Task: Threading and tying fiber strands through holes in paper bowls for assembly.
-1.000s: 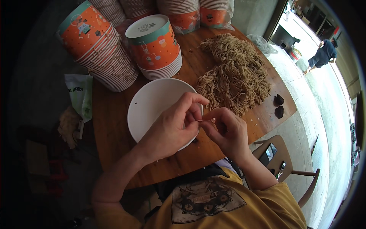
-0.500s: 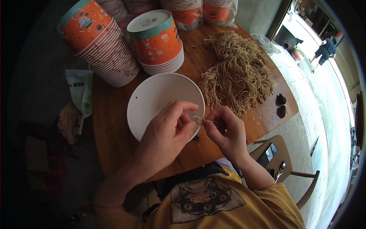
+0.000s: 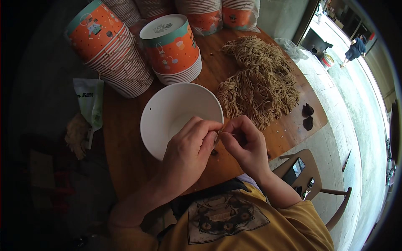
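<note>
A white paper bucket (image 3: pixel 161 113) stands mouth up on the wooden table, with a small dark hole in its left wall. At its near right rim, my left hand (image 3: pixel 186 144) pinches a thin tan cord (image 3: pixel 220 132) between thumb and forefinger. Close beside it, my right hand (image 3: pixel 247 144) is closed on the same cord, its thumb against the curled forefinger. The fingers almost meet and hide most of the cord, so how it passes the bucket wall cannot be made out. Beyond my right hand lies a large heap of tan cords (image 3: pixel 261 85).
Orange paper buckets (image 3: pixel 171 54) stand upside down in nested stacks behind, one leaning stack (image 3: pixel 113 50) at left. Two dark lumps (image 3: pixel 308 123) lie near the right edge of the table (image 3: pixel 201 178). A chair (image 3: pixel 312 167) holds a phone (image 3: pixel 294 170). A person (image 3: pixel 356 48) is far right.
My left thumb and forefinger, apart from the cord's loose end before, have closed on it. My right hand keeps its pinch, nearly in place. The person in the distance has moved.
</note>
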`<state>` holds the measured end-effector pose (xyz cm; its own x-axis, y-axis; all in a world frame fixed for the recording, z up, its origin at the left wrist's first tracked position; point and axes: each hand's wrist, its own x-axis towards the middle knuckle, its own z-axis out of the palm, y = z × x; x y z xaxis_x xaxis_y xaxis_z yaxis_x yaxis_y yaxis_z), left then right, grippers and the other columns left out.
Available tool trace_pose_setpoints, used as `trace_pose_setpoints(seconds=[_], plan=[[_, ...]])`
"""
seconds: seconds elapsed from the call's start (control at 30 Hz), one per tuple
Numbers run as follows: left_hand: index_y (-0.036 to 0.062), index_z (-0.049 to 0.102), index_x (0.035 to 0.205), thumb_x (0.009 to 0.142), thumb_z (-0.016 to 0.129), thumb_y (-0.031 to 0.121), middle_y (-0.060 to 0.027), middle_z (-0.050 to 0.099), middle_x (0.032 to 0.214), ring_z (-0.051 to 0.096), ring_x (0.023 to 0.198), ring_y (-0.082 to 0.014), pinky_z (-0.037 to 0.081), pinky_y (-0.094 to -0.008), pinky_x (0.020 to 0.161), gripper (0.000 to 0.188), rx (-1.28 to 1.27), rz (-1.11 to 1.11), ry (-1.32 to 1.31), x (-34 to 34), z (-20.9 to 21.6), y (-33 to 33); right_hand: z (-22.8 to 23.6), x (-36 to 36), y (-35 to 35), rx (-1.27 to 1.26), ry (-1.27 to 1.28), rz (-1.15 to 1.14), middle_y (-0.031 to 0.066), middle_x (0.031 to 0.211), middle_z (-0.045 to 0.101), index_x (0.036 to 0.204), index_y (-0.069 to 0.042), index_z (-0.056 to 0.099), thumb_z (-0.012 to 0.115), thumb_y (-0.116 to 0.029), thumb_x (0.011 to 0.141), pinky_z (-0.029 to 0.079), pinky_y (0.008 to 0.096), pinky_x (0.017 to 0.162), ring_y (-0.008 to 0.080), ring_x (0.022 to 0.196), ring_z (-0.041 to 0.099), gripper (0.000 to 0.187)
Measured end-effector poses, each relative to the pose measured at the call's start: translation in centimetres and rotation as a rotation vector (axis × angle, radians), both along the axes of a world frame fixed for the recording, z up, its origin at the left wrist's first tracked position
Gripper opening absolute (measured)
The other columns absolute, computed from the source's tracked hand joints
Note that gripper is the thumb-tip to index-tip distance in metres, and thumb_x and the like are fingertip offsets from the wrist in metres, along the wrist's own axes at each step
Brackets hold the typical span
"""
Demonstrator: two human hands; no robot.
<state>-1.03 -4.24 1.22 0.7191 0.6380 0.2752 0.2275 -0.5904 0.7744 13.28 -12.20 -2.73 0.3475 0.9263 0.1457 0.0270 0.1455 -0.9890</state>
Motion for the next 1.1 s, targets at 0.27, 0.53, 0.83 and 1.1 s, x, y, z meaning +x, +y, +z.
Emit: trace_pose_setpoints(seconds=[0.27,0.53,0.83,1.1], plan=[[-0.0017,0.059,0.11,0.092,0.052,-0.002,-0.0133,0.059,0.094,0.064,0.083,-0.0273,0.052,-0.0346,0.07,0.019,0.045,-0.021,-0.056,0.0,-0.1,0.4,-0.1,0.0,-0.2,-0.038,0.149,0.076,-0.0055,0.084,0.053,0.094,-0.004,0.054,0.063,-0.006,0.09,0.038,0.0153,0.066,-0.0004,0.074,0.047,0.01],[0.0002,0.059,0.111,0.091,0.052,-0.003,-0.0086,0.06,0.094,0.062,0.081,-0.016,0.051,-0.0295,0.071,0.021,-0.311,-0.05,-0.073,0.3,-0.7,1.1,-0.8,-0.1,-0.4,-0.036,0.097,0.099,-0.0048,0.086,0.055,0.097,-0.004,0.054,0.063,-0.005,0.09,0.04,0.0154,0.067,0.0001,0.076,0.05,0.012],[0.0013,0.049,0.11,0.092,0.055,-0.001,-0.005,0.06,0.092,0.058,0.083,-0.008,0.049,-0.0236,0.076,0.018,-0.565,-0.006,-0.134,0.4,-0.4,1.4,-1.1,-0.3,-0.3,0.071,0.019,0.027,0.0004,0.076,0.062,0.096,-0.001,0.055,0.062,-0.004,0.09,0.042,0.0175,0.055,0.0013,0.064,0.054,0.009],[-0.0022,0.059,0.103,0.091,0.058,0.001,-0.0099,0.065,0.094,0.064,0.083,-0.0135,0.052,-0.0271,0.072,0.012,-0.537,-0.023,-0.035,0.0,-0.3,1.1,-1.2,0.0,-0.1,0.107,-0.072,0.009,0.0025,0.077,0.063,0.095,0.0,0.055,0.062,-0.004,0.091,0.047,0.0186,0.054,0.0042,0.064,0.059,0.009]])
